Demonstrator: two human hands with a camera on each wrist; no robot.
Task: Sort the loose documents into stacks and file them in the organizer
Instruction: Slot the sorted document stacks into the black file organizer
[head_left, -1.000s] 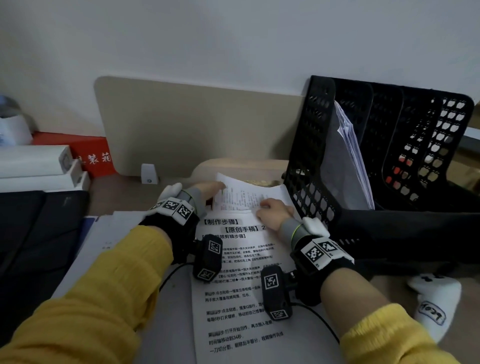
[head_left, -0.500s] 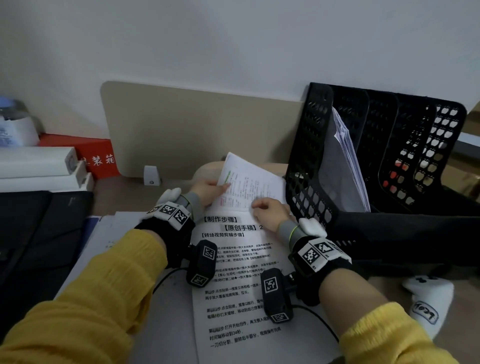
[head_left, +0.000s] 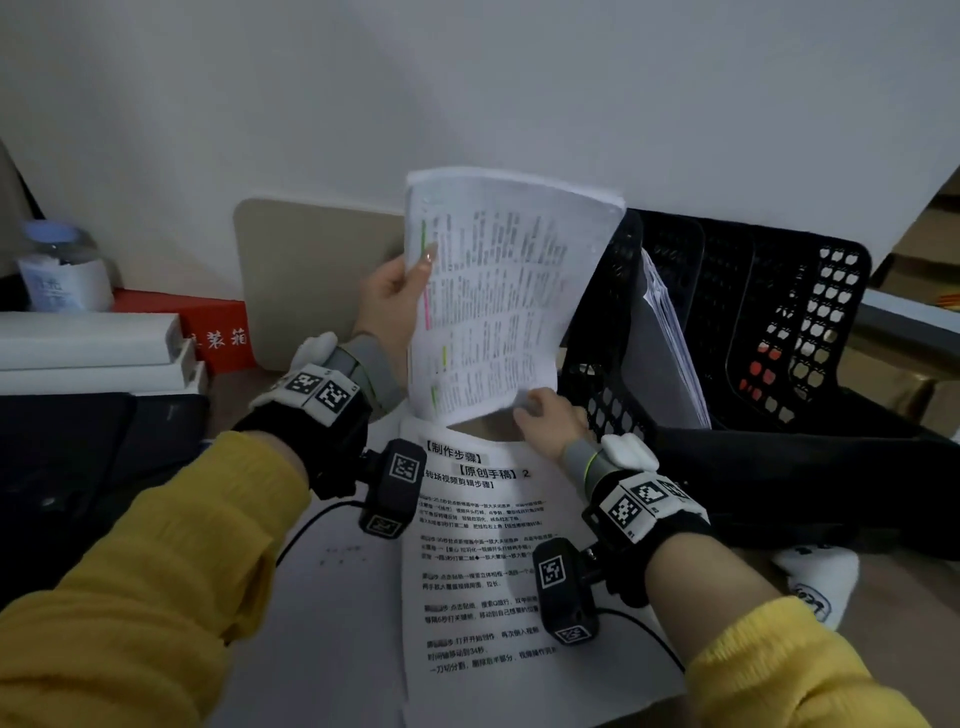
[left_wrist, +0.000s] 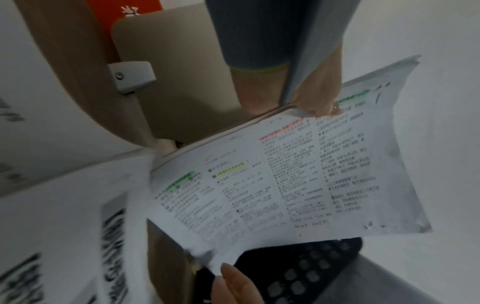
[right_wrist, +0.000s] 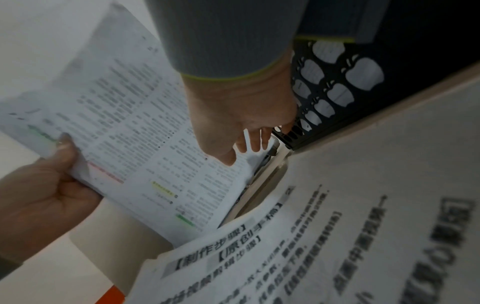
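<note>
A thin stack of printed pages (head_left: 498, 291) with green, pink and yellow highlights stands upright above the desk. My left hand (head_left: 397, 296) grips its left edge, thumb on the front. My right hand (head_left: 545, 415) pinches its lower right corner. The left wrist view shows the pages (left_wrist: 285, 174), the left hand (left_wrist: 319, 98) and the right thumb (left_wrist: 233, 281). The right wrist view shows the pages (right_wrist: 124, 131) and the right hand (right_wrist: 241, 123). The black mesh organizer (head_left: 618, 291) stands just right of the pages, with papers (head_left: 670, 322) in its first slot. A bold-headed sheet (head_left: 483, 571) lies on the desk below.
A beige divider panel (head_left: 311, 280) stands behind the pages against the white wall. At the left are a red box (head_left: 208, 327), white boxes (head_left: 88, 348), a bottle (head_left: 57, 265) and a dark flat object (head_left: 78, 467). A white object (head_left: 815, 582) lies at the lower right.
Both hands have lifted the highlighted pages off the desk and tipped them upright; they now stand much higher, beside the organizer's first wall.
</note>
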